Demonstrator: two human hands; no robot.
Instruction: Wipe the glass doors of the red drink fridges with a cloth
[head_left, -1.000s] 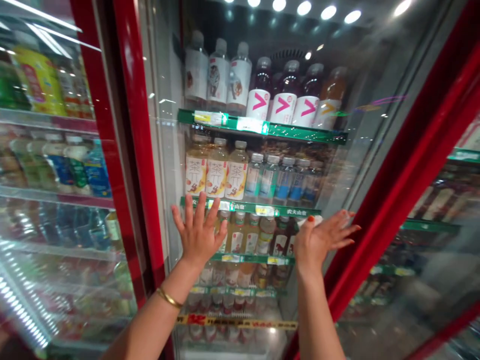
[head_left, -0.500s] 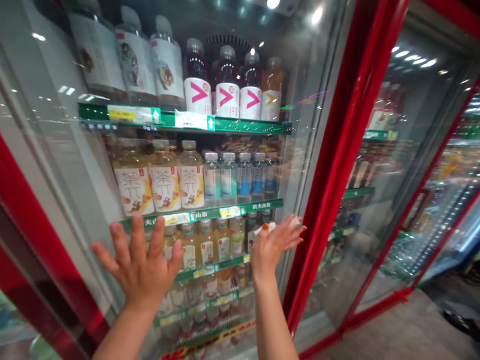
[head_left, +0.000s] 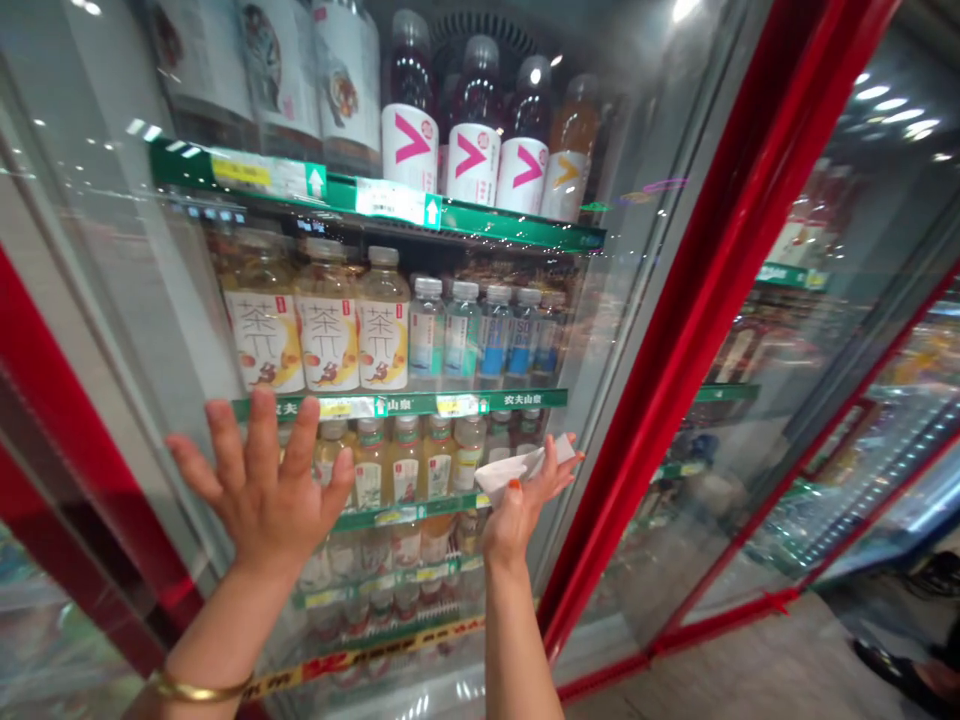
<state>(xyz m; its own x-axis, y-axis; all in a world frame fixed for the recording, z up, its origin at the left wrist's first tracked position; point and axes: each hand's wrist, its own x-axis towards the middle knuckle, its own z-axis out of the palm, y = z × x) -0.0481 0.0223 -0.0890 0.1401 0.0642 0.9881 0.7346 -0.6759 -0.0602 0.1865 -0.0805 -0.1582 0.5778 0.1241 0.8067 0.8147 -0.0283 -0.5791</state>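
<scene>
Two bare hands raised before the glass (head_left: 169,300) of a drinks cooler (head_left: 649,130). Tissue (head_left: 510,472): white, soft, creased and folded into a longish wad, pointed toward the left hand (head_left: 266,485). It is in the right hand (head_left: 521,515), held loosely between thumb and fingers; fingers extended, nails orange-red. Left hand: flat, fingers spread, palm toward the glass, holding nothing; contact with the glass cannot be told. Gold bracelet (head_left: 201,690) on the left wrist.

Glass: clear, with light reflections scattered above both hands. Red frame (head_left: 720,260) runs slantwise, just right of the right hand.

Cooler contents, seen through the glass:
- Directly above left hand: three tea bottles (head_left: 326,340), yellowish, white labels with orange fruit.
- Above right hand, same shelf: small bottles (head_left: 461,345), pale caps, teal or blue on labels.
- Upper shelf, high above left hand: three tall bottles (head_left: 349,85), animal pictures on two labels; toward the right hand's side, three dark purple bottles (head_left: 472,140) with pink "V" marks, then one orange bottle (head_left: 570,150).
- Between the hands: row of yellowish bottles (head_left: 405,465), white labels.
- Lower, between the forearms: further bottles, too blurred to read.
</scene>
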